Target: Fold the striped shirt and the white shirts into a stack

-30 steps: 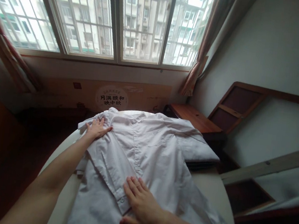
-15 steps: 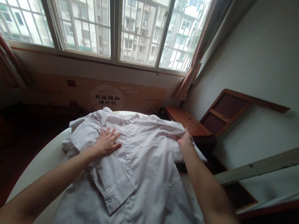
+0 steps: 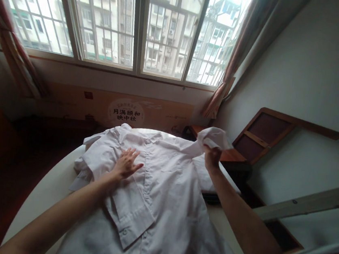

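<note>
White shirt (image 3: 160, 207) lies front-up on round pale table (image 3: 42, 194), collar twd window (image 3: 138, 21), its L-side sleeve (image 3: 129, 208) folded in across the chest. L hand (image 3: 127, 163) flat on that sleeve near the shoulder, fingers spread, gripping nothing. R hand (image 3: 212, 156) closed round the other sleeve (image 3: 212, 138), fabric bunched & held up off the table, nr wooden side table (image 3: 230, 154).

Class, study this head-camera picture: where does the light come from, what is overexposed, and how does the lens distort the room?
Head view: daylight enters through the window, blown out at its upper right; the floor at left is in deep shadow; the shirt is softly lit; wide-angle lens bends the window frame and stretches both forearms; right hand slightly blurred.
</note>
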Motion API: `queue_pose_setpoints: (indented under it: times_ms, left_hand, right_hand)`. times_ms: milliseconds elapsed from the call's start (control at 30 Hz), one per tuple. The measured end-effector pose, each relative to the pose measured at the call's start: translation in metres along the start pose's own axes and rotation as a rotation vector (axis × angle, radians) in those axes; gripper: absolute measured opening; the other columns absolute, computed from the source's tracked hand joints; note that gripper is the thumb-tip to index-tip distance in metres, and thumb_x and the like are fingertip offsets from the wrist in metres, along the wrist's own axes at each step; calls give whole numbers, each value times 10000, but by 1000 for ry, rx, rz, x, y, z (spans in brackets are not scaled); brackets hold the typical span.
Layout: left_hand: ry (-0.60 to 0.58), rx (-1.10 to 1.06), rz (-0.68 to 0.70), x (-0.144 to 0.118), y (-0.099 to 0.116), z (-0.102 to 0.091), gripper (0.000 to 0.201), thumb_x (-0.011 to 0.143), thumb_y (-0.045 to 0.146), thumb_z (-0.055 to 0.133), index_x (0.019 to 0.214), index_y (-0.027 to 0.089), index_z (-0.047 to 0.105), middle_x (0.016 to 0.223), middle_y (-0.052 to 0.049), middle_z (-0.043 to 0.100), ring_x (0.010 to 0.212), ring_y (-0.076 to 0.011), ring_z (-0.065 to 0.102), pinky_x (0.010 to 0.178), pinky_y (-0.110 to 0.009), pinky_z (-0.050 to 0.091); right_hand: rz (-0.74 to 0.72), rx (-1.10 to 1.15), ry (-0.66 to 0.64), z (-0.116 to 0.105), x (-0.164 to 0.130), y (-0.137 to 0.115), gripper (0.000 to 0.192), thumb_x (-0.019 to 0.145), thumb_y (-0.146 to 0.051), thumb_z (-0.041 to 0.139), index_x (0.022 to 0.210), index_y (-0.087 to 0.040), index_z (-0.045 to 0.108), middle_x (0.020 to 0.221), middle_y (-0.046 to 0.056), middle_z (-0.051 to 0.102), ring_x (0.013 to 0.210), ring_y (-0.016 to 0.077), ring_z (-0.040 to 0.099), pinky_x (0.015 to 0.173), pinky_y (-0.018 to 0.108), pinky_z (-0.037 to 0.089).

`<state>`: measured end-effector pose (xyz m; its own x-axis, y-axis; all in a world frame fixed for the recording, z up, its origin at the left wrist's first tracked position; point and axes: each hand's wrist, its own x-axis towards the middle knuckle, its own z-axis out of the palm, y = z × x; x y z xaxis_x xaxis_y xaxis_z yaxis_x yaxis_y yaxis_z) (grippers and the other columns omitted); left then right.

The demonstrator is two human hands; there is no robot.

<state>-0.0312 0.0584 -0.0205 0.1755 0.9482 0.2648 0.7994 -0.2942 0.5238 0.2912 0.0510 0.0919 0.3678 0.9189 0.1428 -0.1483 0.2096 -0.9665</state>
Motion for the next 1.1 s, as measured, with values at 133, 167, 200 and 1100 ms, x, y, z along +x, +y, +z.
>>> queue_pose_setpoints:
  times_ms: [133, 167, 200, 1100]
  left_hand:
    - [-40, -1045, -136, -4, 34, 14, 757, 772, 711, 428, 1274, 150, 507, 1312, -175, 522, 1193, -330, 502, 1002, -494, 374]
    - [-131, -1268, -189, -7, 42, 17, 743, 778, 703, 429, 1272, 152, 499, 1276, -175, 548, 1149, -331, 536, 953, -506, 412]
    - [-250, -1437, -229, -10, 48, 21, 706, 775, 675, 470, 1261, 164, 500, 1250, -168, 566, 1121, -330, 554, 918, -513, 436]
    - [-607, 89, 385, -172, 134, -13, 360, 769, 172, 536, 1126, 174, 576, 1230, -127, 572, 1045, -251, 571, 904, -364, 453]
  right_hand:
    - [-474, -432, -526, -22, -6, 48, 130, 793, -190, 593, 725, -188, 703, 850, 56, 688, 909, 233, 557, 865, 407, 435]
    - [-621, -578, -672, -29, -8, 59, 135, 775, -163, 586, 740, -206, 709, 859, 54, 696, 917, 235, 554, 875, 418, 424]
    - [-731, -700, -770, -35, -10, 68, 165, 769, -143, 566, 786, -217, 713, 891, 53, 699, 927, 235, 555, 874, 422, 421]
    - [-1083, -1326, -755, -40, 8, 79, 315, 811, -68, 495, 1020, -209, 685, 1215, 81, 614, 1176, 271, 479, 983, 452, 340]
